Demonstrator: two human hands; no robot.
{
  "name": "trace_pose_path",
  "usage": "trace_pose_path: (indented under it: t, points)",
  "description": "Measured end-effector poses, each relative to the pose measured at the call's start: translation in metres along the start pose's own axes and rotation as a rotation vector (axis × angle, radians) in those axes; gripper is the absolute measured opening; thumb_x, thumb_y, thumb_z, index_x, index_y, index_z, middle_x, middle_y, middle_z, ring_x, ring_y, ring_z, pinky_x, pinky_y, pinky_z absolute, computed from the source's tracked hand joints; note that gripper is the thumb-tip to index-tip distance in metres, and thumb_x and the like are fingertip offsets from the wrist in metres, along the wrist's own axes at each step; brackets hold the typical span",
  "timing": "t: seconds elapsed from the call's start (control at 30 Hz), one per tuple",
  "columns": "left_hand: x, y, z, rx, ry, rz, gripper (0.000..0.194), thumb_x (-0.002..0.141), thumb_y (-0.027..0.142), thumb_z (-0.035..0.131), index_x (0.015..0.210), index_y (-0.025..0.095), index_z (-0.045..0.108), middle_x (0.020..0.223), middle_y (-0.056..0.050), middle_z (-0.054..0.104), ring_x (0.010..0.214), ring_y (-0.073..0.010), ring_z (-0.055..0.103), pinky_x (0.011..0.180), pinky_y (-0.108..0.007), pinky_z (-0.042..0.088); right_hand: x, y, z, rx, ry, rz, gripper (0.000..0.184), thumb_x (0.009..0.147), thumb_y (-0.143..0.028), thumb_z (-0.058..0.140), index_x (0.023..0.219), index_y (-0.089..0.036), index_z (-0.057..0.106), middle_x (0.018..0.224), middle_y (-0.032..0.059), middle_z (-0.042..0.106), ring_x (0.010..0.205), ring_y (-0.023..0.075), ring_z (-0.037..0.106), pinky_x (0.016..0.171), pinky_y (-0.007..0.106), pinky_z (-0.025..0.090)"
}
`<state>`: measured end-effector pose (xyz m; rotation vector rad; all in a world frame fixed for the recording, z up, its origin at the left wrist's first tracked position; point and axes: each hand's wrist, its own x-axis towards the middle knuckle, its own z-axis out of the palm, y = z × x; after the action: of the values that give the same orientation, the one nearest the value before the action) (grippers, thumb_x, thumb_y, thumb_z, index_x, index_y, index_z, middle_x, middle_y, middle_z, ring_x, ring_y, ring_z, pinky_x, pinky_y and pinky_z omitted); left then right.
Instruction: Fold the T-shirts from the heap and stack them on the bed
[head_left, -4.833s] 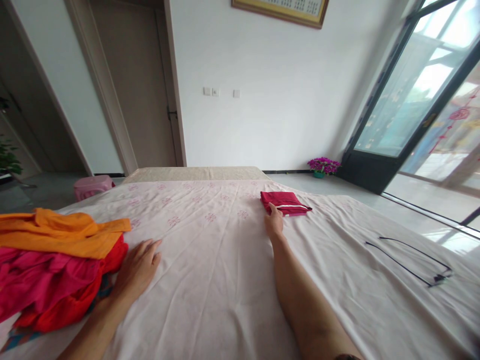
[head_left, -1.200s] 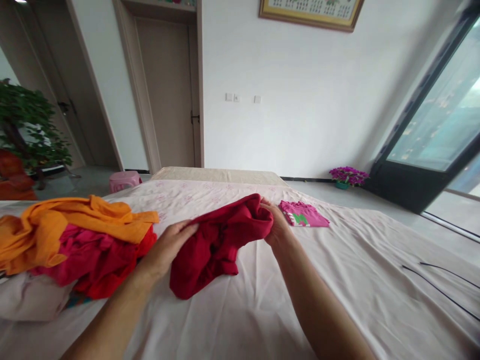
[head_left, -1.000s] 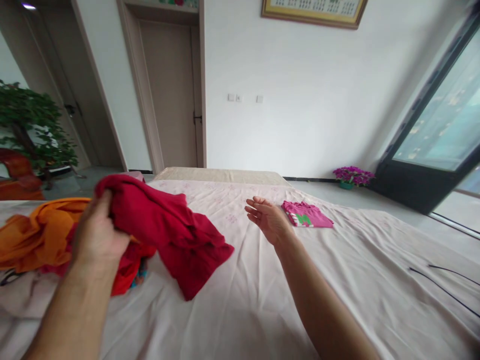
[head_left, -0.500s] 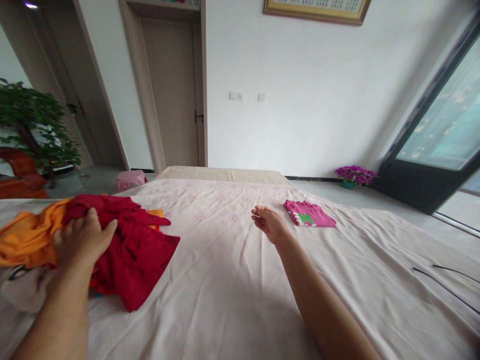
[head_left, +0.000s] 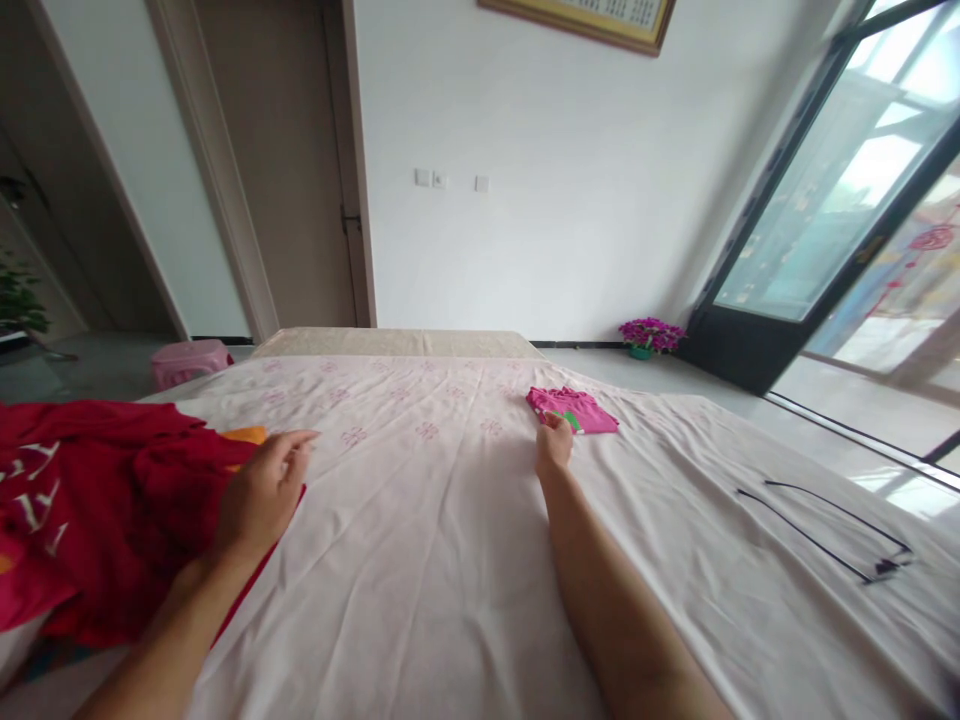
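Right hand [head_left: 555,447] had moved to the folded pink printed top [head_left: 598,413], far side, right of centre on the floral sheet [head_left: 420,560]; fingers narrow at near-left edge, grip unclear. Left hand [head_left: 262,490] loosely open by red garment [head_left: 169,500]. Likely top-positioning step; next called for keeping folds intact.

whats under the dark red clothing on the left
Orange cloth peeks out at the far right corner of the dark red clothing, and some blue-green cloth shows at its near edge. The rest underneath is covered and can't be seen.
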<state>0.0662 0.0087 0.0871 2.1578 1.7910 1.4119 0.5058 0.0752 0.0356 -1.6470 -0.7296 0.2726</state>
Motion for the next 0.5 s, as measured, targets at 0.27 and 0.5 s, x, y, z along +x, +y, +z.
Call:
trace_pose_path:
  t: [0.27,0.5]
  points:
    - [-0.033,-0.041,0.054,0.045,-0.362,0.147,0.034,0.091,0.029,0.044,0.115,0.020,0.066,0.117,-0.007,0.069,0.112,-0.0225,0.063,0.102,-0.040,0.049,0.004,0.003,-0.020,-0.752,-0.163,-0.077,0.046,0.082,-0.019,0.051,0.122,-0.029,0.071,0.140,0.0079,0.052,0.129,0.0326,0.043,0.105,0.046,0.036]
    - [-0.034,-0.050,0.055,0.028,-0.366,0.175,0.033,0.090,0.026,0.046,0.113,0.020,0.068,0.117,-0.007,0.068,0.112,-0.0224,0.063,0.103,-0.041,0.049,0.007,0.004,-0.018,-0.710,-0.121,-0.068,0.047,0.084,-0.018,0.050,0.124,-0.030,0.070,0.139,0.0078,0.056,0.128,0.0319,0.046,0.102,0.047,0.037]
